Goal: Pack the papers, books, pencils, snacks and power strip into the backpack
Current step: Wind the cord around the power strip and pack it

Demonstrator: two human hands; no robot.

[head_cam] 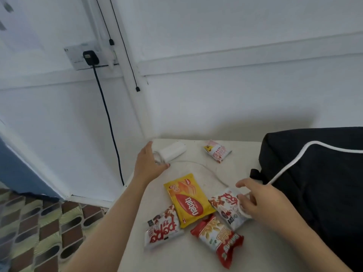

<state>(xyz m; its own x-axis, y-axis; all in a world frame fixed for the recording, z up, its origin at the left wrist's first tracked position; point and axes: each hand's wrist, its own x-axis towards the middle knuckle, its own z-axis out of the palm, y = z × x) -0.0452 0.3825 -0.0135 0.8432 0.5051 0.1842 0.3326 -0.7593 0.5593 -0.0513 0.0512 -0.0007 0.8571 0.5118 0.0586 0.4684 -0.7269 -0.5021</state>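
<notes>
Left hand (149, 163) is out at the far-left corner of the surface (172, 256), fingers (148, 148) straight and apart, thumb spread, right at the left end of the white strip (173, 152); can't tell if it touches. Strip lies flat near the far edge. Its thin cable (243, 212) curves across the surface to the right hand (257, 201), whose fingers (245, 203) are curled round a white loop of it, over a pop pack (224, 207)

Dark backpack (314, 189) sits on the right, just beside the right hand. A thick white cord (294, 160) runs over its top down toward that hand; can't tell if it's trim or cable

Snacks all on the surface, outside the backpack: yellow wafer pack (188, 199) mid, second pop pack (163, 226) touching its lower left, red peanut pack (220, 238) just below it, small pack (217, 151) alone near the far edge, between strip and backpack

Wall behind: socket (78, 57) with black plug (89, 55), dark lead (108, 118) hanging down toward the floor
</notes>
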